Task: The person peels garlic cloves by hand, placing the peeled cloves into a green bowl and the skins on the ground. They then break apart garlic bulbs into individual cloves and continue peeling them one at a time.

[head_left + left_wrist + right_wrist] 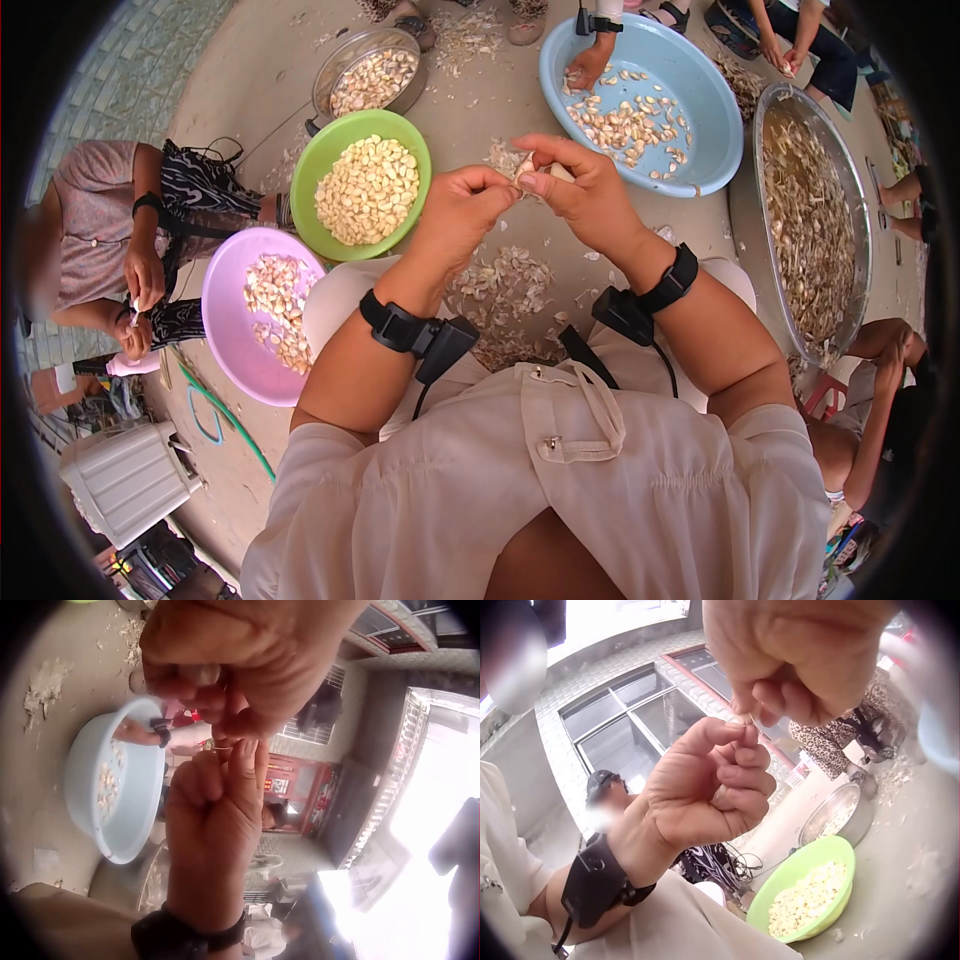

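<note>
Over my lap, my two hands meet at the fingertips around a pale garlic clove (525,168). My left hand (465,215) pinches at it with thumb and forefinger. In the right wrist view its other fingers curl in, and something pale shows among them. My right hand (592,200) grips the clove from the other side, and a second whitish clove (562,173) shows between its fingers. A thin pale sliver (754,716) stands between the fingertips in the right wrist view. Fingers hide most of the clove in both wrist views.
A green basin (422,170) of peeled cloves and a pink basin (222,330) of unpeeled ones stand left. Ahead is a blue basin (715,110) with another person's hand in it. A large metal tub (745,215) stands right. Papery skins (505,280) litter the floor; people sit around.
</note>
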A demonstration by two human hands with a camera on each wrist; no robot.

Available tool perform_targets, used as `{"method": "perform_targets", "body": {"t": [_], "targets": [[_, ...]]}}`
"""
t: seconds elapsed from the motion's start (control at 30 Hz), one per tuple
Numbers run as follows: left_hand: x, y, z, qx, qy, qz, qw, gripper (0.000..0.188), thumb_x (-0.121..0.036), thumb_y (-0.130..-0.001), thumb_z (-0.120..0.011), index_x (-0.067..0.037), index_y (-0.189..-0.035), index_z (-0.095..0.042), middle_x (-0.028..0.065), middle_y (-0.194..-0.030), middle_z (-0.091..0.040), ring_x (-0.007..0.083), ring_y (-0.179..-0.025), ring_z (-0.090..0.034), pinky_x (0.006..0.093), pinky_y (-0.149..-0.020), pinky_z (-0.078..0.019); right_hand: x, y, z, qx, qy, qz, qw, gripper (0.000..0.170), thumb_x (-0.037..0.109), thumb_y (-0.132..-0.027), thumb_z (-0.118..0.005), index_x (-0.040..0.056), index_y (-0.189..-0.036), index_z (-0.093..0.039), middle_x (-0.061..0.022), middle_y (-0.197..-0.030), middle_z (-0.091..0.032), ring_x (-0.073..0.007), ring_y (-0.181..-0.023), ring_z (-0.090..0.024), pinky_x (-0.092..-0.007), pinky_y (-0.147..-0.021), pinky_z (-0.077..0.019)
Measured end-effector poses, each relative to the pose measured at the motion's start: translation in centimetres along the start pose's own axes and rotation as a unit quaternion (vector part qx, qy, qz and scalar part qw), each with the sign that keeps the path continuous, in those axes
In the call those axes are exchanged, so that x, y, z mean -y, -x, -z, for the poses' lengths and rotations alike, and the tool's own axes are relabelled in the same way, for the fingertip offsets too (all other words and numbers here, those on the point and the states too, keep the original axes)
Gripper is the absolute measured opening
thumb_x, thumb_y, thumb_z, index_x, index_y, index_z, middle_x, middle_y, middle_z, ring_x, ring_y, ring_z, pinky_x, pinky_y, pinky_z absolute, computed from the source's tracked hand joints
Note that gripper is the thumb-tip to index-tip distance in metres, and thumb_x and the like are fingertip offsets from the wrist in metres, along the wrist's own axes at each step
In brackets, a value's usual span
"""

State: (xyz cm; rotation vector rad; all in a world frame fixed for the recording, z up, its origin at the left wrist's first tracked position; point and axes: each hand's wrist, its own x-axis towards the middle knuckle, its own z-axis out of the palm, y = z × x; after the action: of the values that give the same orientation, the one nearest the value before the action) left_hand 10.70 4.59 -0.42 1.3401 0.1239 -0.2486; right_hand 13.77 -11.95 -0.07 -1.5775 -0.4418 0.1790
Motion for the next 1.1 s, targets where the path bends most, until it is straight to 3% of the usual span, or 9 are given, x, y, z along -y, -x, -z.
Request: {"method": "perform_targets", "body": {"t": [0.13,0.33,0.43,0.53,0.7,0.83,1.1], "targets": [[0.0,-0.1,0.0,-0.001,0.068,0.022,0.997,0.004,-0.004,-0.077,-0.056,-0.002,-0.074,-0.057,-0.0007,-0.059,-0.047,0.0065,-0.05,-0.039,0.0201,-0.047,-0.0311,-0.8,0.0,-0.5,0.013,0.032,0.039,0.999,0.031,0.015,-0.08,-0.064,0.0018,-0.108,-0.058,0.0012,-0.081,-0.055,-0.005,-0.069,-0.047,-0.0189,-0.06,-0.0405],[0.1,-0.1,0.2,-0.003,0.124,0.036,0.992,0.003,-0.004,-0.076,-0.055,-0.003,-0.073,-0.056,-0.0003,-0.059,-0.046,0.0079,-0.052,-0.04,0.0225,-0.05,-0.0337,-0.4,0.0,-0.3,0.06,-0.012,-0.057,0.996,0.029,0.015,-0.082,-0.062,0.0026,-0.108,-0.058,0.0011,-0.08,-0.056,-0.003,-0.058,-0.043,-0.0173,-0.051,-0.0355],[0.1,-0.1,0.0,-0.005,0.133,0.032,0.991,0.003,-0.004,-0.077,-0.056,-0.004,-0.073,-0.056,-0.0003,-0.06,-0.047,0.008,-0.053,-0.041,0.0226,-0.051,-0.0341,-0.1,0.0,-0.4,0.072,-0.162,-0.173,0.969,0.03,0.014,-0.083,-0.06,0.0028,-0.111,-0.057,0.0023,-0.077,-0.055,-0.0027,-0.052,-0.038,-0.0175,-0.047,-0.0314],[-0.2,0.0,-0.3,-0.003,0.138,0.026,0.99,0.003,-0.005,-0.076,-0.056,-0.004,-0.073,-0.056,-0.0004,-0.06,-0.047,0.0079,-0.054,-0.041,0.0222,-0.051,-0.0343,-0.3,0.1,-0.6,0.068,-0.297,-0.201,0.931,0.033,0.015,-0.085,-0.058,-0.0012,-0.112,-0.054,0.0005,-0.07,-0.052,-0.0044,-0.049,-0.035,-0.0186,-0.045,-0.0287],[-0.4,0.1,-0.6,-0.001,0.138,0.018,0.99,0.002,-0.003,-0.075,-0.056,-0.003,-0.074,-0.057,0.0009,-0.063,-0.051,0.0077,-0.055,-0.042,0.0214,-0.052,-0.0346,-0.8,0.2,-0.6,0.072,-0.384,-0.232,0.891,0.031,0.017,-0.089,-0.052,-0.002,-0.113,-0.051,0.0019,-0.062,-0.044,-0.0055,-0.047,-0.034,-0.0197,-0.044,-0.0279],[-0.1,0.1,-0.5,0.015,0.058,-0.05,0.997,0.003,-0.001,-0.074,-0.056,-0.001,-0.074,-0.059,0.0012,-0.066,-0.053,0.0066,-0.057,-0.042,0.0208,-0.053,-0.0339,-0.9,0.2,-0.6,0.066,-0.423,-0.236,0.872,0.029,0.019,-0.09,-0.05,-0.0012,-0.112,-0.051,0.002,-0.06,-0.042,-0.0053,-0.047,-0.035,-0.0193,-0.044,-0.0283],[0.6,0.0,-0.1,0.04,-0.148,-0.16,0.975,0.003,-0.002,-0.073,-0.057,-0.002,-0.073,-0.06,-0.0015,-0.068,-0.054,0.0046,-0.06,-0.042,0.0192,-0.056,-0.0333,-1.2,0.0,-0.1,0.031,-0.422,-0.206,0.882,0.022,0.01,-0.088,-0.052,0.0004,-0.107,-0.054,0.0008,-0.065,-0.05,-0.0045,-0.047,-0.038,-0.0187,-0.043,-0.0319]]}}
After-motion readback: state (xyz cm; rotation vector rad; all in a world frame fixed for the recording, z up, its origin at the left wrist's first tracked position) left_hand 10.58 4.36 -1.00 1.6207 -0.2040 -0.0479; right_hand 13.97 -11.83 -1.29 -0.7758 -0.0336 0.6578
